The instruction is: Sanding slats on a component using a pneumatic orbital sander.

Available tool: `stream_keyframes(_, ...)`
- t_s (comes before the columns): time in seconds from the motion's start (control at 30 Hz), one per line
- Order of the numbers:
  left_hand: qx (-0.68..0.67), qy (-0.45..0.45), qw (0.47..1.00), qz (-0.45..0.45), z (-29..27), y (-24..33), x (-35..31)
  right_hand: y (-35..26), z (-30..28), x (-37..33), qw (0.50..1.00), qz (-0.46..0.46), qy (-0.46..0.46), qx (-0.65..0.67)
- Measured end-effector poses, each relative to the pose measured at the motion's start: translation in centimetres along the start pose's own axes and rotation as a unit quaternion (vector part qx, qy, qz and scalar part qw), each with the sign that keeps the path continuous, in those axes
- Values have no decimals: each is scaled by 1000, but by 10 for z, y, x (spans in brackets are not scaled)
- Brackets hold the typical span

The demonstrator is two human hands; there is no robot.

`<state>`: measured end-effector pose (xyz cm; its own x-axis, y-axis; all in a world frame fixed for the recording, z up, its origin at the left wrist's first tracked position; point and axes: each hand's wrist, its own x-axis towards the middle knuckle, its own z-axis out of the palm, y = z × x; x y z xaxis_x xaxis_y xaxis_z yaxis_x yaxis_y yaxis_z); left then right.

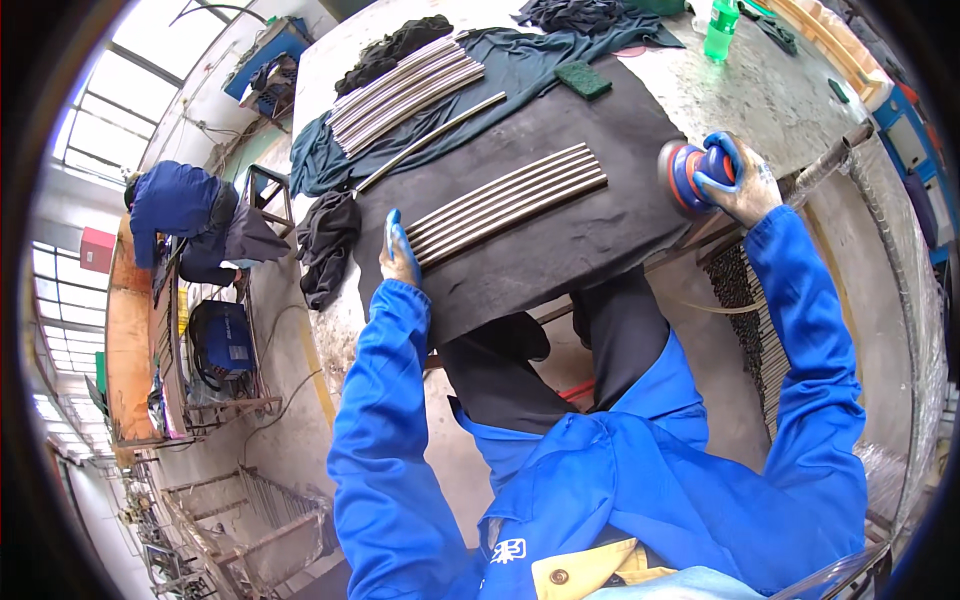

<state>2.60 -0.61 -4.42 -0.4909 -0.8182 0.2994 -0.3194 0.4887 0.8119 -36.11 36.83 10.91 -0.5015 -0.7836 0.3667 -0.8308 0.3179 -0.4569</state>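
Several shiny metal tubes (510, 203) lie side by side on a black mat (570, 255) in front of me. At their left ends is my left hand (398, 255), in a blue-coated glove, its fingers stretched out along the tube ends rather than wrapped round them. My right hand (745, 183), gloved the same way, is closed round a blue and red handheld sander (690, 174). The sander's round pad faces left, at the mat's right edge, apart from the tubes. A single thin tube (430, 142) rests behind the row, on the mat and a dark green cloth.
More metal tubes (405, 92) are stacked on the dark green cloth (515, 65) at the back. A green scouring pad (583, 80) lies behind the row. A green bottle (720, 30) stands far right. Crumpled black cloth (328, 245) hangs at the left edge. Another person (185, 215) bends over at left.
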Motion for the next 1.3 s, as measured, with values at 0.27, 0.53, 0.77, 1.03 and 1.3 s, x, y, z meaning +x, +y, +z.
stream_keyframes(0.27,-66,64,995,-36,-9,-5,-3,-8,16,13,1000,-24,-11,11)
stream_keyframes(0.53,328,77,940,44,5,-23,8,-70,52,59,992,-109,-58,-35)
stream_keyframes(0.77,60,47,997,2,13,2,15,-132,77,105,980,-121,-113,-107)
stream_keyframes(1.03,448,-174,877,-5,-2,126,25,-131,189,126,955,-118,-258,83)
stream_keyframes(1.3,247,2,962,118,34,2,10,-119,254,160,949,-200,-242,1)
